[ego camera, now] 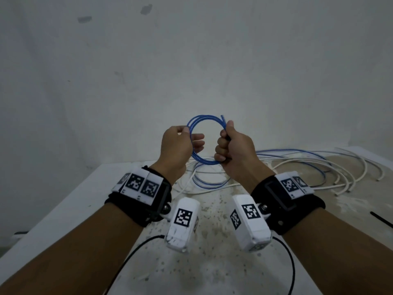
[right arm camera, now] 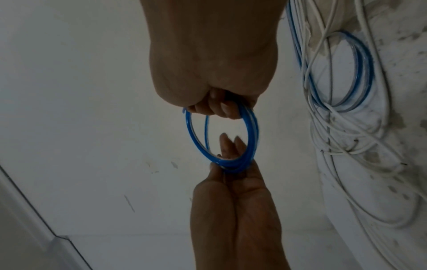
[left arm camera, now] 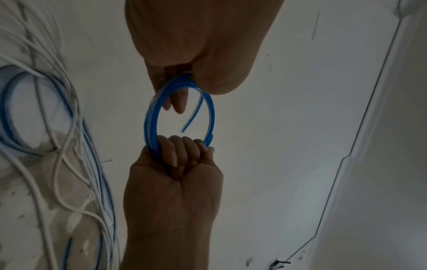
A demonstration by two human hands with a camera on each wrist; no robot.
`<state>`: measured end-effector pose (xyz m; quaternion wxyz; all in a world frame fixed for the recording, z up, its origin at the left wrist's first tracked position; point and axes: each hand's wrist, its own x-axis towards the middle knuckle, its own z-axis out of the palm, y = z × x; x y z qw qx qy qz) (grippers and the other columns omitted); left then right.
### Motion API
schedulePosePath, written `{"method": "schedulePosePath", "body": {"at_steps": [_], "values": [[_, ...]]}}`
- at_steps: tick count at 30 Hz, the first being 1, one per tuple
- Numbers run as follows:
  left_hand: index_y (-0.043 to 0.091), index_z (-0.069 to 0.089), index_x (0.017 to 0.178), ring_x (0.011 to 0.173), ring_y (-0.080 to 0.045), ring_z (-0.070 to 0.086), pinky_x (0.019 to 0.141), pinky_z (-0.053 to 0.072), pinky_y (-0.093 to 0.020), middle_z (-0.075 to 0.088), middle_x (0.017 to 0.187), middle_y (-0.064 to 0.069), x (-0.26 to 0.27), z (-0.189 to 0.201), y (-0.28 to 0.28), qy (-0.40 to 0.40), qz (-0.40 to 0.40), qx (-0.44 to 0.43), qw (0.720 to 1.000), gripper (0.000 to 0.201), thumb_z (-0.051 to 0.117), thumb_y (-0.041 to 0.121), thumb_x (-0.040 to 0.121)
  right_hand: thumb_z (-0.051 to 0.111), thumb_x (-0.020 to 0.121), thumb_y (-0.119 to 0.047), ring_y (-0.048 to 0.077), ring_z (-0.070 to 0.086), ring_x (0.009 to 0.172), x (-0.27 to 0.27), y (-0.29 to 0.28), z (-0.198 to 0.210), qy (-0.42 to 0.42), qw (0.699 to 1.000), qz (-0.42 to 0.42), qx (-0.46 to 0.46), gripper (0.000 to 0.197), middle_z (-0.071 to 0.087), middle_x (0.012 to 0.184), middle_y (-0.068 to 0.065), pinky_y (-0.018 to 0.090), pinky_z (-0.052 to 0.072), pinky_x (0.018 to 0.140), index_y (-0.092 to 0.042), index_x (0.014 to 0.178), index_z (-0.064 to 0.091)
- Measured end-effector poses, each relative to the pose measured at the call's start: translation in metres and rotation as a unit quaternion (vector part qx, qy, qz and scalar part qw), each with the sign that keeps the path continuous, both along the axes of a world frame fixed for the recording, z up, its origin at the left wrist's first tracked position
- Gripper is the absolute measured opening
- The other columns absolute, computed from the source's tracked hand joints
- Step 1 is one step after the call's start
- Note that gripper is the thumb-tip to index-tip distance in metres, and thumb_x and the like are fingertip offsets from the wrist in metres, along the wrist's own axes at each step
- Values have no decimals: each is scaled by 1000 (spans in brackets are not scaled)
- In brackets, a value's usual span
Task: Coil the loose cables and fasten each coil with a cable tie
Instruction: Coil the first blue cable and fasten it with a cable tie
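Note:
A blue cable coil [ego camera: 202,117] of a few loops is held upright in the air above the table. My left hand [ego camera: 189,135] pinches its left side under the thumb, with the fingers reaching through the ring. My right hand [ego camera: 223,143] is a fist round the coil's right side, and a short cable end pokes up above that thumb. In the left wrist view the coil [left arm camera: 148,120] spans from my left hand [left arm camera: 194,85] down to my right hand [left arm camera: 184,151]. The right wrist view shows the coil [right arm camera: 188,131] between my right hand [right arm camera: 219,107] and my left hand [right arm camera: 231,164].
Loose white and blue cables [ego camera: 297,165] sprawl over the back right of the stained white table [ego camera: 212,273]. Another blue loop [ego camera: 210,182] lies under the hands. A thin black strip [ego camera: 381,219] lies at the right edge. A bare wall stands close behind.

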<state>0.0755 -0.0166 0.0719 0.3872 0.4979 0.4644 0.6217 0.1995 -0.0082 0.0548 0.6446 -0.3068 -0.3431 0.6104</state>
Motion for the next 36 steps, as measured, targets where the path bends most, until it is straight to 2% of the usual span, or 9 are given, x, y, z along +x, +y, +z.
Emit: {"method": "schedulePosePath", "body": {"at_steps": [5,9,12,16,18,22,28,31,36], "values": [[4,56,118,66,-13,66,66,58,-24,70,101,-9,-12,-4,1,75,-43,70,994,23,38,7,104,41,103,-44,10,18,41,8,2,-2,-16,999,40,-13,43,25,49,-7,23,20,40,-17,70,43],[8,60,109,57,-13,60,60,57,-28,71,89,-6,-17,-1,1,95,-53,90,990,20,42,14,104,43,103,-45,10,18,41,9,1,0,-33,998,53,-15,43,24,49,-6,22,21,38,-18,69,44],[11,63,101,51,-13,55,52,52,-27,70,80,-4,-19,2,3,84,-41,96,991,20,44,18,103,43,103,-44,9,18,40,5,1,1,-42,997,64,-10,43,24,49,-6,22,22,37,-18,69,44],[12,66,104,49,-12,52,49,49,-25,68,80,-4,-25,3,7,99,-50,105,988,21,45,17,103,44,103,-44,9,18,39,2,1,0,-58,994,87,-5,43,24,50,-6,22,22,37,-17,69,43],[11,67,105,47,-12,47,47,45,-26,61,75,-4,-29,4,9,112,-52,109,986,23,45,16,103,44,103,-43,9,18,39,1,1,-1,-85,991,106,0,42,24,50,-6,22,22,37,-17,70,43],[12,68,100,44,-10,36,43,38,-24,46,68,-4,-36,5,10,121,-83,99,984,24,44,17,103,46,102,-40,9,18,39,-1,-2,-2,-104,986,130,5,42,23,50,-6,22,21,39,-17,68,44],[6,67,100,41,-9,39,42,37,-23,60,76,-5,-42,12,7,204,-103,94,969,23,45,13,102,48,102,-39,9,17,40,0,-1,-5,-121,981,149,5,42,21,51,-6,22,20,39,-16,66,45],[3,66,101,43,-10,37,42,37,-24,54,71,-4,-42,16,7,220,-114,69,966,24,45,15,102,48,101,-39,9,16,39,1,0,-6,-127,979,160,9,42,20,51,-6,22,20,38,-16,66,46],[7,67,100,44,-11,38,44,38,-24,51,67,-4,-40,18,6,219,-112,35,969,24,44,13,102,50,100,-38,8,15,39,3,-4,-5,-151,976,157,14,41,20,49,-7,21,19,38,-15,67,47]]}}
